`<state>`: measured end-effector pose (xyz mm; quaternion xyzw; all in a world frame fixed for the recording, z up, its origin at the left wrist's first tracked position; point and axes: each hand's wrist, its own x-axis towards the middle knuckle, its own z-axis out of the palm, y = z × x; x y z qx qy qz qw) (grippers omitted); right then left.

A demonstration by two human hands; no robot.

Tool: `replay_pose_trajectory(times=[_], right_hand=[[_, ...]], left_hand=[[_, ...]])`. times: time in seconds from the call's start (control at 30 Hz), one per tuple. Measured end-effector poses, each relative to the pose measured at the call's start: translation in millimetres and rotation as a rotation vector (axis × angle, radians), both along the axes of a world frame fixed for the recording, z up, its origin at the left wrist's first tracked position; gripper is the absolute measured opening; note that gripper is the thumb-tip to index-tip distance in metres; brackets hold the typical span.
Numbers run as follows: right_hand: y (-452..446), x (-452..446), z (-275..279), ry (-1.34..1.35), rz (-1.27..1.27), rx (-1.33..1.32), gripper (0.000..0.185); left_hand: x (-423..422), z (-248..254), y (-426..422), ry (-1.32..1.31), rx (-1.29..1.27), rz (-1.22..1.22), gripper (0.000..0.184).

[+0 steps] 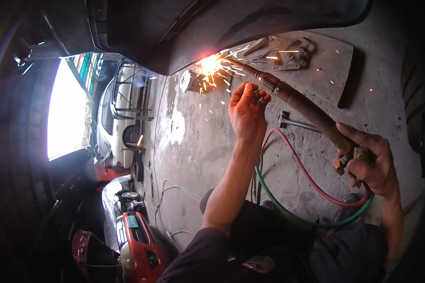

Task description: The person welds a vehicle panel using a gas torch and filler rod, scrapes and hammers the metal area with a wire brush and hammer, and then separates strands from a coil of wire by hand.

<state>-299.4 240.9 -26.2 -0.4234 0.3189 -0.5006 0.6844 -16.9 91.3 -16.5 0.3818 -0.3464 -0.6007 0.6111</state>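
Observation:
In my right hand [370, 162] is a brass gas torch [311, 111], gripped around its valve end. The torch slants up and left, its tip by a bright glow with flying sparks [211, 64] at the lower edge of a dark vehicle body panel [174, 40]. Just below the sparks is my left hand [248, 108], fingers pinched together. Whatever it pinches is too small to make out. A red hose [295, 160] and a green hose [288, 212] loop from the torch's rear end.
A hammer [300, 123] lies on the concrete floor [198, 146] behind the torch. Further up, metal parts [288, 52] rest on a flat sheet [337, 56]. At left stand a white vehicle [123, 104] and a red car part with a plate [144, 250].

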Motion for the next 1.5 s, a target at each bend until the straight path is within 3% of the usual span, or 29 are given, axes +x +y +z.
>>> replay_pose_trajectory(times=[1.5], right_hand=[[-2.0,-0.3,-0.6,0.014,-0.001,-0.058,0.065]], left_hand=[[-9.7,15.9,7.1,0.043,-0.001,0.053,0.008]])
